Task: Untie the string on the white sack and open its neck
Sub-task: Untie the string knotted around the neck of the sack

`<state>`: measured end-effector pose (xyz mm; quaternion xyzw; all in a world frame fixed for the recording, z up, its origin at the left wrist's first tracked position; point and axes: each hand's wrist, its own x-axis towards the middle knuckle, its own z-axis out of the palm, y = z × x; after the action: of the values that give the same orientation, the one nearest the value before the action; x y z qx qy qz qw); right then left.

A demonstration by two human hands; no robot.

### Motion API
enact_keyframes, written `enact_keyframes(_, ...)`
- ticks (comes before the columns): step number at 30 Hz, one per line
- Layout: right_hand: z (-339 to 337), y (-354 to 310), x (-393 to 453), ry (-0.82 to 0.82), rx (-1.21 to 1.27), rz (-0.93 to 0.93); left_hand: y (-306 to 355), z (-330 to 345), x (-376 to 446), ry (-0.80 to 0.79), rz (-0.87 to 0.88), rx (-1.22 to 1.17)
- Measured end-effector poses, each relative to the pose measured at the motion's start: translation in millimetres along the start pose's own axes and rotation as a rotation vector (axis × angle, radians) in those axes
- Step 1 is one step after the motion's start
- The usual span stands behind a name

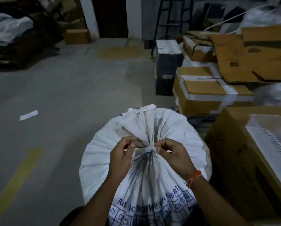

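A full white woven sack (169, 131) with blue print stands on the floor right in front of me. Its neck is gathered tight and bound by a white string knot (148, 149). The loose flap of the neck fans out beyond the knot. My left hand (121, 154) sits just left of the knot, thumb and finger pinched on a thin string end. Just right of the knot, my right hand (174, 154) has its fingertips pinched on the string at the knot. An orange thread band circles the right wrist.
Taped cardboard boxes (206, 93) are stacked at the right, with a large carton (244, 160) beside the sack bearing a clear plastic tray (273, 144). A black box (167, 67) stands farther back. Grey concrete floor (68, 98) with a yellow stripe lies to the left.
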<state>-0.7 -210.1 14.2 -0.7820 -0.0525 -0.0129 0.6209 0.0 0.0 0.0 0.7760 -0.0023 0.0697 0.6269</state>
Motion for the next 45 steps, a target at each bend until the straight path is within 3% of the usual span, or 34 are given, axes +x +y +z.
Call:
enact_keyframes(5,13,39,20,-0.041,-0.152,-0.005,-24,7,24,-0.028,-0.058,0.033)
enact_keyframes(10,17,58,36,-0.070,-0.453,-0.158,-33,12,40,-0.109,-0.098,0.015)
enact_keyframes(14,24,64,43,-0.078,-0.550,-0.246,-38,13,46,-0.232,-0.150,0.008)
enact_keyframes(18,20,63,50,-0.058,-0.523,-0.288,-49,7,55,-0.309,-0.246,-0.027)
enact_keyframes(24,9,63,54,-0.092,-0.444,-0.282,-54,3,59,-0.356,-0.184,0.150)
enact_keyframes(28,4,64,56,-0.100,-0.446,-0.284,-55,2,65,-0.396,-0.352,0.043)
enact_keyframes(33,2,64,55,-0.113,-0.456,-0.302,-60,7,65,-0.431,-0.158,0.235)
enact_keyframes(36,0,64,55,-0.104,-0.434,-0.296,-65,13,65,-0.360,-0.064,0.274)
enact_keyframes(45,-1,64,50,-0.097,-0.397,-0.256,-75,20,67,-0.319,-0.044,0.353)
